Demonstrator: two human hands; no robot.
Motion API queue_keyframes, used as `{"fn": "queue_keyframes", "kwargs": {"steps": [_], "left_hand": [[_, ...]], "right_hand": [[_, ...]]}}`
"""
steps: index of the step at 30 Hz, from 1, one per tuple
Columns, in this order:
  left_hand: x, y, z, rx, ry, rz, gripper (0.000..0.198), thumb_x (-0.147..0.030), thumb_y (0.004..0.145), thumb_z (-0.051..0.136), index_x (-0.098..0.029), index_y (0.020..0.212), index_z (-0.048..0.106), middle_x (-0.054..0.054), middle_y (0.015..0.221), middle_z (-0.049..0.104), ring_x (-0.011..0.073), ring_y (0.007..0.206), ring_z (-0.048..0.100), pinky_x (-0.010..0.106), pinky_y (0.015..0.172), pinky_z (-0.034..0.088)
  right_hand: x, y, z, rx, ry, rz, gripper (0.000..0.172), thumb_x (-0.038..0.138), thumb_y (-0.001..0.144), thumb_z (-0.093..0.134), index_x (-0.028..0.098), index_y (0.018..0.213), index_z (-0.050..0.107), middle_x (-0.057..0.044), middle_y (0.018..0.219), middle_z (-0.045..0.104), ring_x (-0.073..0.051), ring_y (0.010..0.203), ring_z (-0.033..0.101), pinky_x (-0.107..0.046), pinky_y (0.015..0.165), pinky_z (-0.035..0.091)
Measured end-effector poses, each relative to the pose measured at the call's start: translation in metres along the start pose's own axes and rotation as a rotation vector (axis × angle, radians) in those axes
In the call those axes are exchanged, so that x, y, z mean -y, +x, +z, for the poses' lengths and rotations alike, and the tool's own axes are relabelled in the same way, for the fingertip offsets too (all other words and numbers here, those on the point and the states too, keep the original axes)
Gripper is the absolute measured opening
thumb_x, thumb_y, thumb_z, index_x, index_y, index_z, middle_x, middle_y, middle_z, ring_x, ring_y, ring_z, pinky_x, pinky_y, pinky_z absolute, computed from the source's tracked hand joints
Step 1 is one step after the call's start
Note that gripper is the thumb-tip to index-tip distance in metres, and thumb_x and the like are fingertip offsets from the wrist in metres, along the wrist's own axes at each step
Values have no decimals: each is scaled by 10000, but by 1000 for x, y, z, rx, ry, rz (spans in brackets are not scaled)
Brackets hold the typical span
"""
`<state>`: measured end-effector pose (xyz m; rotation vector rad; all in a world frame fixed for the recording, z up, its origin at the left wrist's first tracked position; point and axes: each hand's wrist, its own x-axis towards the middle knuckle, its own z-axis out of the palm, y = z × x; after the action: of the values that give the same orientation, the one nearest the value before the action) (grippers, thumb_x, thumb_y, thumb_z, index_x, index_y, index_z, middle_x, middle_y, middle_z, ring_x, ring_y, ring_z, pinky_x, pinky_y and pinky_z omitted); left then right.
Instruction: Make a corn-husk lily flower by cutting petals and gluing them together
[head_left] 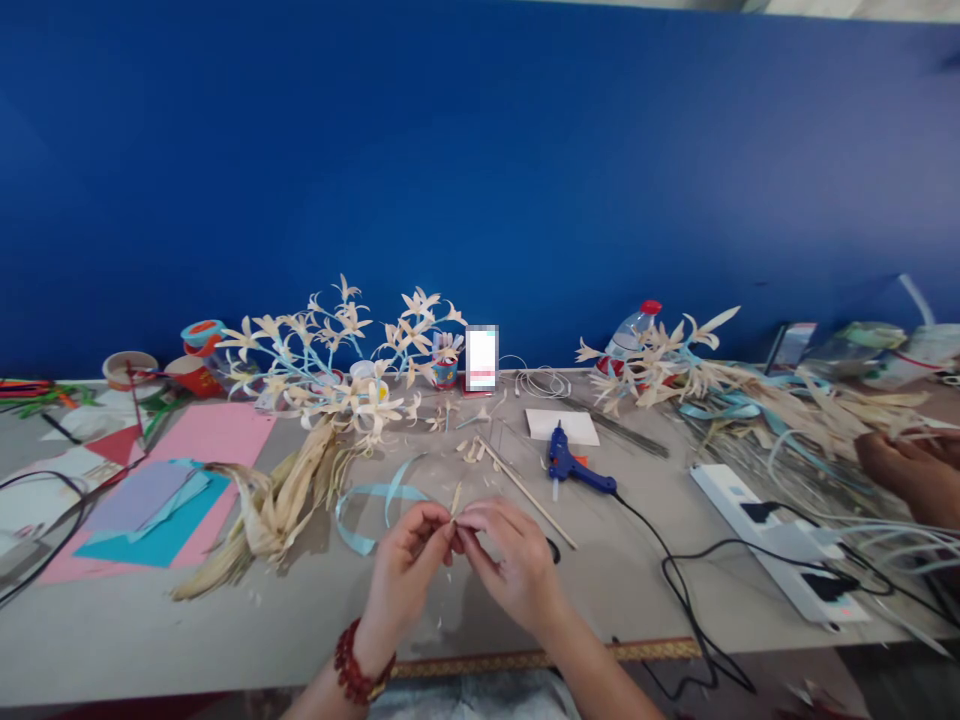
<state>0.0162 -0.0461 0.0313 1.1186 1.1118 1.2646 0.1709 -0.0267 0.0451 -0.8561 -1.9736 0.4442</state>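
Note:
Near the table's front edge, my left hand and my right hand meet, fingertips pinched together on a small pale husk piece that points upward. A red bead bracelet is on my left wrist. Light blue ribbon curls just left of my hands. A thin wooden stick slants behind my right hand, with small pale petals by its upper end. The blue glue gun lies farther right, beside a white card. Dried husks lie to the left.
Pale husk flowers on blue stems stand behind, by a lit phone. Coloured paper lies left. A white power strip and black cables occupy the right, where another person's hand shows.

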Motion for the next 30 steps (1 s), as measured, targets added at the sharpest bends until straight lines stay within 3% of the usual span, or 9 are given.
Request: {"fn": "queue_keyframes", "kwargs": {"steps": [6,11,15,21,26,30], "left_hand": [[-1,0,1,14,-70,-24,182,-349,845,621,-168,846,598,0,673,611,118,631,546,221,595,441],[0,-1,2,2,-153,-34,151,-321,857,618,-177,875,575,-19,672,596,103,611,538,214,588,433],[1,0,1,22,-200,-68,146,-320,863,611,-183,884,566,-31,665,581,94,591,524,208,572,426],[1,-2,-2,14,-93,-9,177,-340,856,618,-167,867,587,-11,678,603,98,619,543,206,584,434],[6,2,-3,26,-241,-70,151,-313,854,623,-181,893,561,-33,643,584,91,604,548,194,561,416],[6,3,-2,20,-222,-69,154,-311,848,630,-177,883,562,-32,647,585,90,599,548,194,556,414]], "right_hand": [[-1,2,-3,84,-24,34,135,123,898,514,230,903,595,-48,838,675,-203,803,623,-325,722,494],[-1,1,-1,46,44,26,101,128,880,510,218,878,558,-51,831,629,-207,830,598,-331,750,483],[-1,1,1,71,218,142,70,151,893,499,207,878,538,-39,849,598,-178,807,592,-296,732,487],[-3,1,-1,178,233,251,44,161,886,534,200,885,554,-21,838,592,-160,758,570,-275,710,462],[-4,-1,2,92,311,144,77,155,925,474,207,893,521,-43,909,561,-178,900,559,-302,808,448],[-7,-4,8,69,372,166,64,166,926,490,213,899,524,-52,947,581,-184,944,574,-299,817,457]]}}
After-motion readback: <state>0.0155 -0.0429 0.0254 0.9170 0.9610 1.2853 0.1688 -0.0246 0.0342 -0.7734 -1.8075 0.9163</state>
